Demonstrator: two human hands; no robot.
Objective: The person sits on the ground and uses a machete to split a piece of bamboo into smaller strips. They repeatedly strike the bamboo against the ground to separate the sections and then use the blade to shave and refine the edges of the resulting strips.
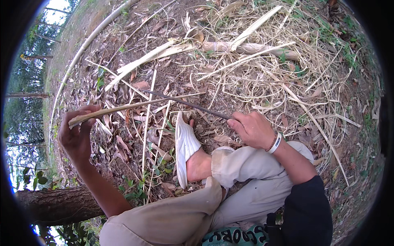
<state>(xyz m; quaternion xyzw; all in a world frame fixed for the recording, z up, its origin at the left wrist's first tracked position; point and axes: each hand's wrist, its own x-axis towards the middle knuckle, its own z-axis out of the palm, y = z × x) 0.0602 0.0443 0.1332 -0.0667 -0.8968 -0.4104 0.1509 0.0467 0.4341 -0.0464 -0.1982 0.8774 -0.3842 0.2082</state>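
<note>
A bamboo strip is gripped at its near end by the left hand, while a dark blade is clasped in the closed right hand, above a white sandal.

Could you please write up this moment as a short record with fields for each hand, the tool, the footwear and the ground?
left hand: left hand raised, fingers closed on one end of a long pale bamboo strip
right hand: right hand grips the handle of a long dark blade; a wristband on the wrist
contact: the blade crosses the strip near its far end
footwear: white sandal on the raised foot
ground: dry leaves, heaped pale bamboo shavings, a long pale pole lying at left
</note>
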